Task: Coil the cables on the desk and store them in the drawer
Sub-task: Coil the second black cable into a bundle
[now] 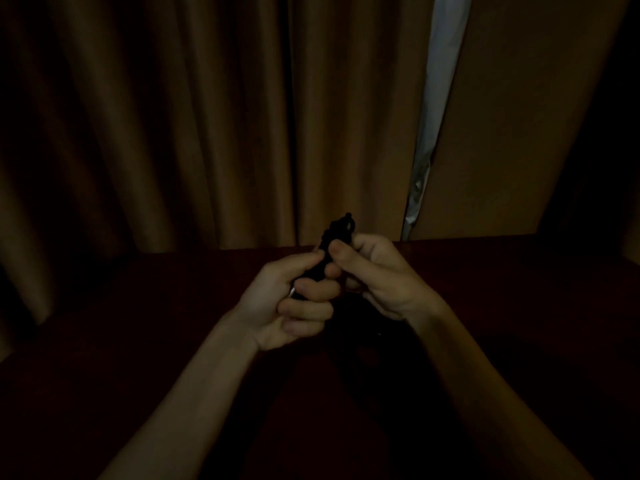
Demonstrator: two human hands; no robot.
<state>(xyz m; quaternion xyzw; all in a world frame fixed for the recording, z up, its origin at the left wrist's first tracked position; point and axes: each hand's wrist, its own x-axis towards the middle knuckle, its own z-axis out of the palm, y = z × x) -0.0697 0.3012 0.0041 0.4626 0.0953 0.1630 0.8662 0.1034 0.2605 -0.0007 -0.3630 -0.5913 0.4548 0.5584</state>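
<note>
A black cable bundle [337, 230] is held upright above the dark desk [138, 323], its looped top sticking out above both hands. My left hand [294, 303] grips its lower part with curled fingers; a small metal tip shows at the knuckles. My right hand [374, 271] pinches the bundle near its top between thumb and fingers. The scene is very dim, and the cable's lower end is lost in shadow under my hands. No drawer is in view.
Brown curtains [173, 116] hang right behind the desk's far edge, with a pale gap [433, 116] between two panels at the right. The desk surface is dark red-brown and mostly in shadow.
</note>
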